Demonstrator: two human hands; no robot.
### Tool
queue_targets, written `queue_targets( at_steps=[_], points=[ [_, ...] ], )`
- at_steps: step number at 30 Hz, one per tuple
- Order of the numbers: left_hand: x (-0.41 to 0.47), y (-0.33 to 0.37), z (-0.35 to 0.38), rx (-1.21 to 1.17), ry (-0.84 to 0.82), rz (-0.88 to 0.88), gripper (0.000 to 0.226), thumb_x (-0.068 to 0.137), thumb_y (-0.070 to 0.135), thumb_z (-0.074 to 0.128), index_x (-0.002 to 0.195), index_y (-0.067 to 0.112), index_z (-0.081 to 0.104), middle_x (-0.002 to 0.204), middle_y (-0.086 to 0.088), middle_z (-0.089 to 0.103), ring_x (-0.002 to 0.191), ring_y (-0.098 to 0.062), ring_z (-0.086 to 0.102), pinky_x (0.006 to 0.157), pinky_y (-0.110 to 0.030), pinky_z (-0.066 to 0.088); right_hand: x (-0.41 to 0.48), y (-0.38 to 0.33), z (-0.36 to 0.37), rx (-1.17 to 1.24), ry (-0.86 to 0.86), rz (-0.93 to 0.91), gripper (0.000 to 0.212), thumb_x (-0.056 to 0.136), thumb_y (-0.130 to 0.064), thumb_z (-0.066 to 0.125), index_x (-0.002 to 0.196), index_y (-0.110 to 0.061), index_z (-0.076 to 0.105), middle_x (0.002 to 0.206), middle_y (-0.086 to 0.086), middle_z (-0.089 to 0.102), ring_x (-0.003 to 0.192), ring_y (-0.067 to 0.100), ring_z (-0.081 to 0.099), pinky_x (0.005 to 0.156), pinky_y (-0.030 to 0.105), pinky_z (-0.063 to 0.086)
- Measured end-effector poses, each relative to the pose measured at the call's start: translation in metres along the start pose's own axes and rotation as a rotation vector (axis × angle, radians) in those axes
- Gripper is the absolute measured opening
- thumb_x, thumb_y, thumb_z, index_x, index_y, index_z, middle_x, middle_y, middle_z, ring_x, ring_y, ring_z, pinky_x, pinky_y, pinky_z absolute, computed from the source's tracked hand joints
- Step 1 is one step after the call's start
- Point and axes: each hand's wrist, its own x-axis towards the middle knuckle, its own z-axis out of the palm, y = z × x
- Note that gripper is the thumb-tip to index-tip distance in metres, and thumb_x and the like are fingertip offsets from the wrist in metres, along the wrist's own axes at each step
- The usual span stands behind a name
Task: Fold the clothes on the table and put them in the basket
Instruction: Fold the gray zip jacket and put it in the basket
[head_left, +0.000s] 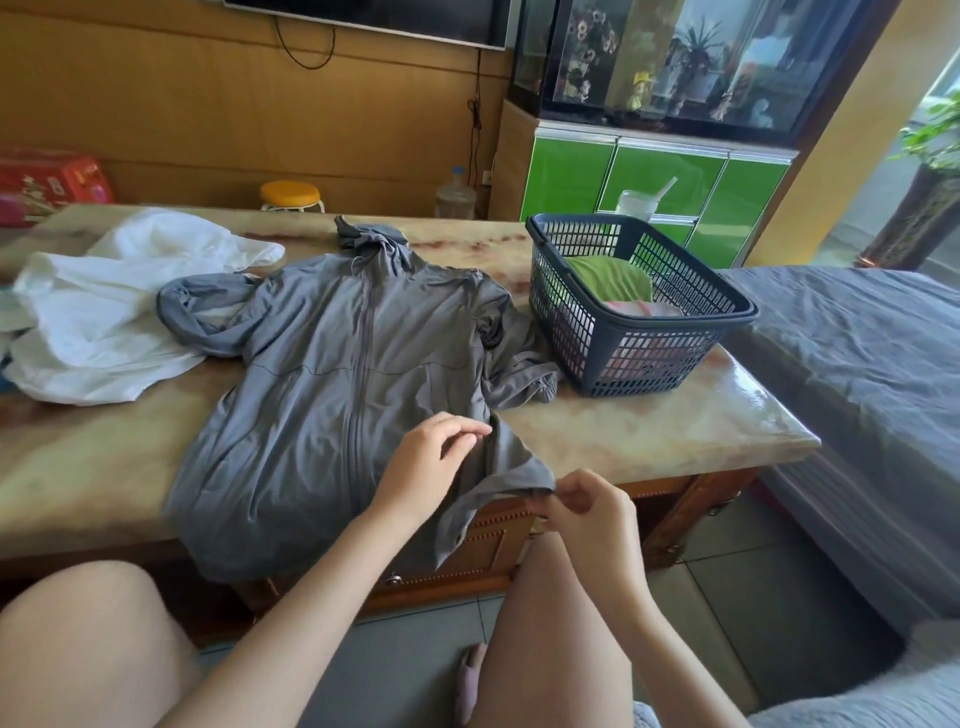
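Note:
A grey zip-up hooded jacket (332, 364) lies spread front-up on the marble table (675, 431), its hem hanging over the near edge. My left hand (431, 467) pinches the fabric at the jacket's lower right side. My right hand (592, 506) grips the lower right corner of the hem and lifts it off the table edge. A dark blue plastic basket (639, 364) stands at the table's right end with folded green and pink clothes inside. A crumpled white garment (104, 317) lies at the left of the table.
A grey-covered bed (857, 364) runs along the right of the table. Behind the table are a yellow stool (291, 195), a water jug (456, 197) and a green cabinet (665, 182). My bare knees are below the table's front edge.

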Motion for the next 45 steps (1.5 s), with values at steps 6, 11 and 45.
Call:
queue_targets(
  at_steps=[6, 11, 45],
  points=[
    [0.059, -0.028, 0.014, 0.546, -0.333, 0.171, 0.052, 0.095, -0.002, 0.043, 0.137, 0.028, 0.048, 0.146, 0.007, 0.042, 0.138, -0.015, 0.029, 0.114, -0.034, 0.014, -0.016, -0.004, -0.002, -0.101, -0.005, 0.129, 0.018, 0.077, -0.010, 0.068, 0.061, -0.014, 0.063, 0.058, 0.000, 0.066, 0.060, 0.020, 0.064, 0.064, 0.045, 0.055],
    [0.095, -0.035, 0.023, 0.654, -0.433, 0.134, 0.044, 0.098, 0.006, 0.043, 0.135, 0.027, 0.051, 0.146, -0.001, 0.043, 0.138, -0.018, 0.030, 0.109, -0.032, 0.020, -0.034, -0.012, -0.016, 0.020, -0.148, 0.204, 0.030, 0.089, -0.005, 0.049, 0.062, 0.002, 0.057, 0.054, 0.008, 0.067, 0.043, 0.024, 0.060, 0.048, 0.029, 0.048],
    [0.124, 0.000, 0.030, 0.253, -0.197, 0.437, 0.006, 0.082, 0.021, 0.070, 0.085, 0.016, 0.072, 0.087, 0.003, 0.069, 0.089, -0.015, 0.058, 0.093, -0.033, 0.039, 0.058, 0.038, 0.039, -0.400, 0.050, 0.116, 0.034, 0.086, -0.045, 0.063, 0.092, -0.013, 0.058, 0.100, -0.001, 0.055, 0.102, 0.021, 0.044, 0.082, 0.034, 0.040]
  ],
)
